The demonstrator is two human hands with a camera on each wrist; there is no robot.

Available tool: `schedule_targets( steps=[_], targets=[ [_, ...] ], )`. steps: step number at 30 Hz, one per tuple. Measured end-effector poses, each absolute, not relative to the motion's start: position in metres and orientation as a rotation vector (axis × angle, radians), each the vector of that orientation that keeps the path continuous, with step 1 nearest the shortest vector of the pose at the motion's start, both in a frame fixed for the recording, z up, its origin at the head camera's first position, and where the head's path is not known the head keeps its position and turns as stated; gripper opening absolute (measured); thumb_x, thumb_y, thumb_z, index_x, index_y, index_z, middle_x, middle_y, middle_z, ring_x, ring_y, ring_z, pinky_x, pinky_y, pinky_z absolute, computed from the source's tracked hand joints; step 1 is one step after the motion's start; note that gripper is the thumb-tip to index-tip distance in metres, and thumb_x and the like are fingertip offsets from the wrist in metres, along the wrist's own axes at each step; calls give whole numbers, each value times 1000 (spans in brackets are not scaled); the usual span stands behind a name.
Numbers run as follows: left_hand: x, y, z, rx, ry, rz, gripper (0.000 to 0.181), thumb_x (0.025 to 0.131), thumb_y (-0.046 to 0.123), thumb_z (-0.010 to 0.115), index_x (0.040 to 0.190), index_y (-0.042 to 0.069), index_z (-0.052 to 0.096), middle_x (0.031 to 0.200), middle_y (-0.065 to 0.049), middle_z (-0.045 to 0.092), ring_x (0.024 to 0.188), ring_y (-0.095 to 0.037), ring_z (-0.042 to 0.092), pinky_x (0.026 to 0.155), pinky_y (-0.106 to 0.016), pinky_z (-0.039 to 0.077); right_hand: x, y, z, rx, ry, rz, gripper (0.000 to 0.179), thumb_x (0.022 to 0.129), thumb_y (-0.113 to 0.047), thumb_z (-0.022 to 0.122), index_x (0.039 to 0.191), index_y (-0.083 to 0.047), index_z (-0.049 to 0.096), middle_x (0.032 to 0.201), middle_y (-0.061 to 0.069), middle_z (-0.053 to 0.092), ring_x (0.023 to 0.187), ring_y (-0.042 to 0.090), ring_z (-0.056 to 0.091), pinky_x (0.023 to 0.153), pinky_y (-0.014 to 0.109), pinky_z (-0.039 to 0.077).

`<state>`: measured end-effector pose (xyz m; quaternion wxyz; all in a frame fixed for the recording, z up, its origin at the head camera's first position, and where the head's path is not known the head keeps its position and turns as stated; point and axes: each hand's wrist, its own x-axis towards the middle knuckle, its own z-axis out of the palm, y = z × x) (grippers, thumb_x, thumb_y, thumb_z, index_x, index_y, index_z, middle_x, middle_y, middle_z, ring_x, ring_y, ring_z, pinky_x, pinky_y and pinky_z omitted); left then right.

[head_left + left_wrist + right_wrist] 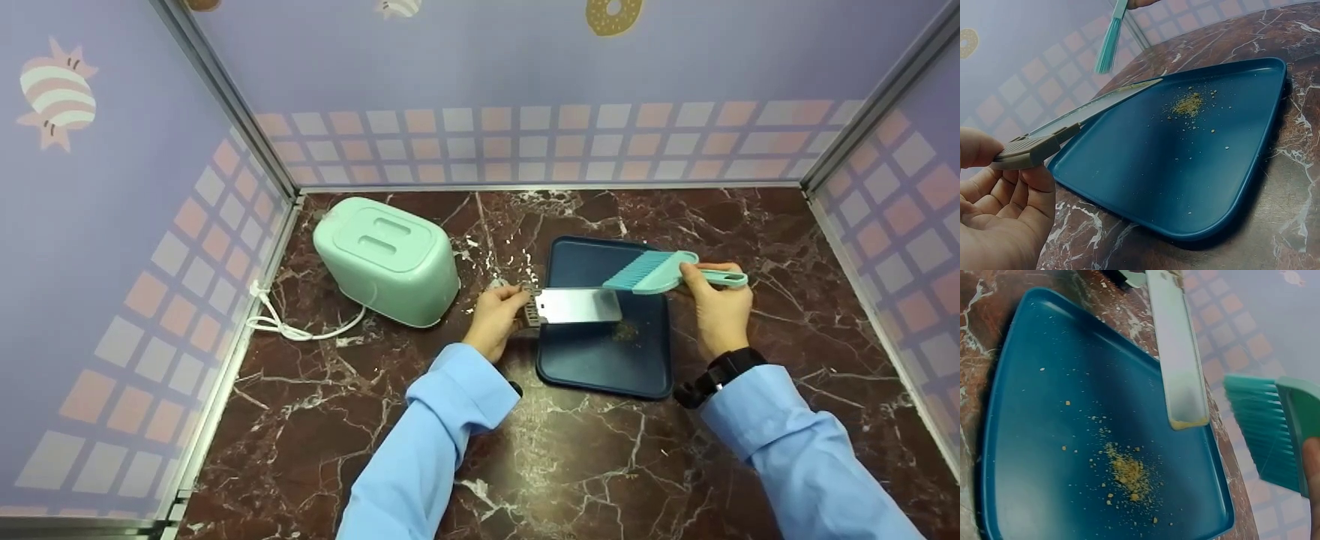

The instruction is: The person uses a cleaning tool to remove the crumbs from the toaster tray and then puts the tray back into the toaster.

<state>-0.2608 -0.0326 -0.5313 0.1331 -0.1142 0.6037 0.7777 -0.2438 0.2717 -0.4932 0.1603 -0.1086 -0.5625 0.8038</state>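
Note:
My left hand (pixel 495 319) pinches the grooved brown end of a shiny metal crumb tray (pixel 581 306) between thumb and fingers. That tray is held over a dark blue tray (pixel 600 367), its far end tilted downward in the left wrist view. Some yellowish crumbs cling along its far lip in the right wrist view. A heap of crumbs (pixel 1129 475) lies on the blue tray, with specks scattered round it. My right hand (pixel 724 311) grips a small turquoise brush (pixel 664 274) by its handle. The bristles (pixel 1258 422) point left, close to the crumb tray's far end.
A mint-green toaster (pixel 390 262) stands left of the hands, with its white cord (pixel 289 326) looped beside the left wall. Dark marbled tabletop (pixel 330 435) surrounds the tray. Patterned panels (pixel 525 142) rise behind and at both sides.

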Motion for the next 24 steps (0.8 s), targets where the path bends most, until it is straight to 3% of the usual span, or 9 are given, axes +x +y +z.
schedule_targets(
  steps=[10,17,24],
  targets=[
    [-262,-32,-532,-322,1752,2257,43,104,7,56,142,-12,50,101,-9,64,81,-14,62,65,-25,54,-245,269,-495,-383,-1661,2250,30,90,-7,78,108,4,56,100,16,66,84,23,76,78,36,61],
    [-263,-31,-533,-312,1747,2242,45,104,9,57,144,-10,49,109,-14,65,85,-17,63,68,-27,55,-243,272,-497,-405,-1759,2203,30,91,-9,77,108,2,56,102,13,64,86,20,75,82,37,61],
    [-266,-30,-534,-303,1790,2248,31,103,8,57,128,-10,62,95,-9,65,78,-15,63,64,-25,54,-239,277,-503,-436,-1829,2200,28,93,-12,76,106,0,54,102,16,64,84,19,75,81,37,61]
  ],
)
